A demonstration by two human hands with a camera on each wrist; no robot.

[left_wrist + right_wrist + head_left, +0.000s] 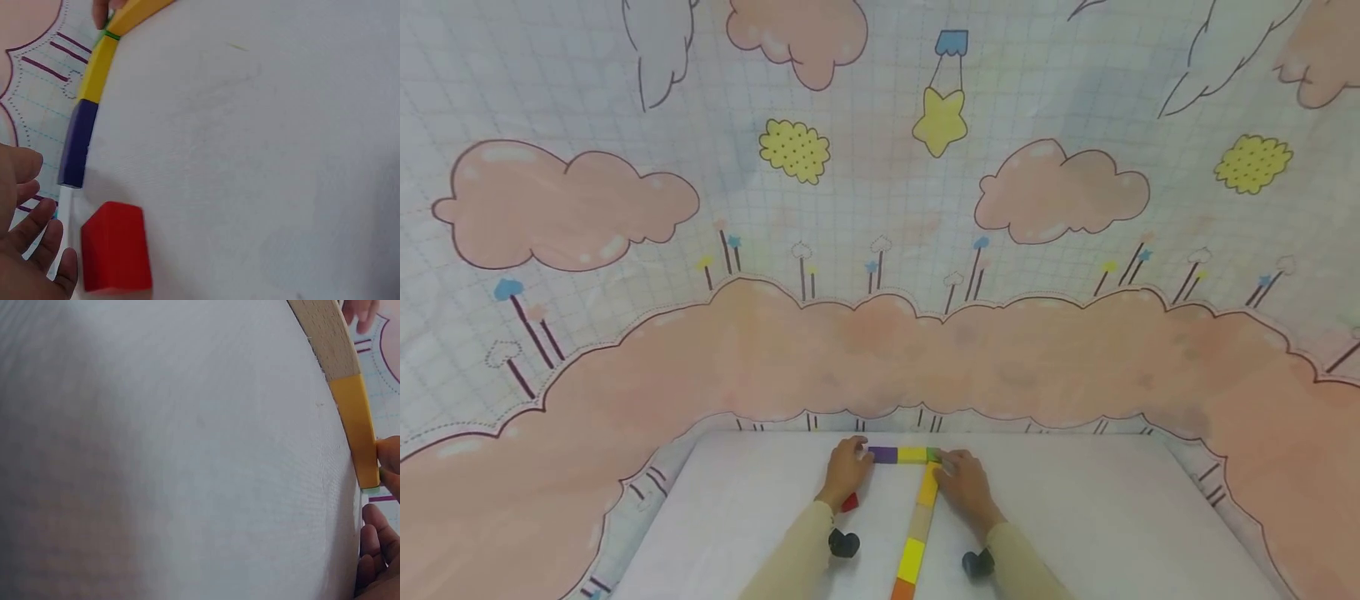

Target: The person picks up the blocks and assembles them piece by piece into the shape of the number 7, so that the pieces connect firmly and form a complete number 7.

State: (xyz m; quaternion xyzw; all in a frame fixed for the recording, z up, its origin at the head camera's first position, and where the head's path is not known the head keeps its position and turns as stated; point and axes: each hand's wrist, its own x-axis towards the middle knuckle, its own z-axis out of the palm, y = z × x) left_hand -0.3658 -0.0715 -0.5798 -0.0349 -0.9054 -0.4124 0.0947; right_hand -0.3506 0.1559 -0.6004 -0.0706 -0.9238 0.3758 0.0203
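My left hand is beside the left end of a purple block; its fingers are spread and loosely bent, holding nothing in the left wrist view. A red block stands near that hand's fingers, partly hidden by the wrist in the head view. A yellow block continues the row from the purple one to a small green block at the corner. There my right hand pinches the green block between thumb and finger, the thumb against the end of a yellow-orange block.
From the corner a second line runs toward me: the yellow-orange block, a bare wood block, a yellow block and an orange block. The white tabletop ends just behind the row, against a cloud-patterned cloth.
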